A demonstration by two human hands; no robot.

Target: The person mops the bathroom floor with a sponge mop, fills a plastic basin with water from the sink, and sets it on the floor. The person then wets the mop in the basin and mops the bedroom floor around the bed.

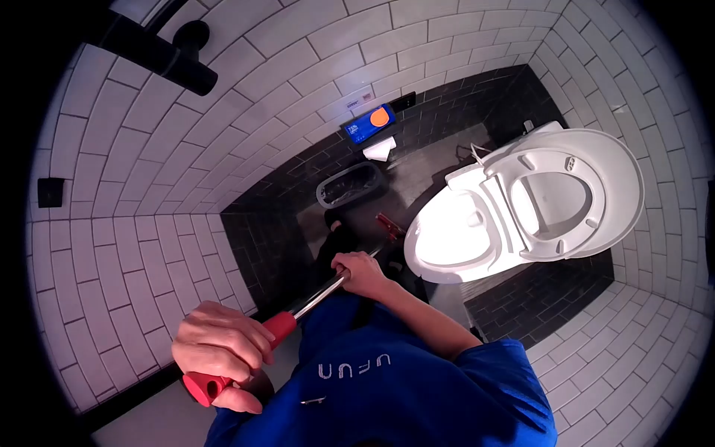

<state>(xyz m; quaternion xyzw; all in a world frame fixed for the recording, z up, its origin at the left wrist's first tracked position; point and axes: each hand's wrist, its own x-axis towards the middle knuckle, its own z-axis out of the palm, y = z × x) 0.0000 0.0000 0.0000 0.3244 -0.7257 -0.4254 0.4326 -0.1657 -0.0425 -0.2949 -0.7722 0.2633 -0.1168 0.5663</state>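
Observation:
My left hand [222, 349] is closed round the red end grip of a long-handled mop [319, 296], at the lower left. My right hand [361, 274] wraps round its shiny metal pole farther down. The pole slants away from my blue shirt toward the floor. A red fitting [389, 226] shows at its far end, in front of the toilet; the rest of the head is dark and hard to make out. The white toilet [454, 231] stands to the right of my right hand, with its seat [577, 238] and lid raised.
A grey bin [350, 186] with a dark liner stands near the back wall. Above it are a blue box [370, 124] with an orange spot and some white paper [380, 149]. Black pipework [167, 56] juts out at the upper left. Tiled walls stand close around me.

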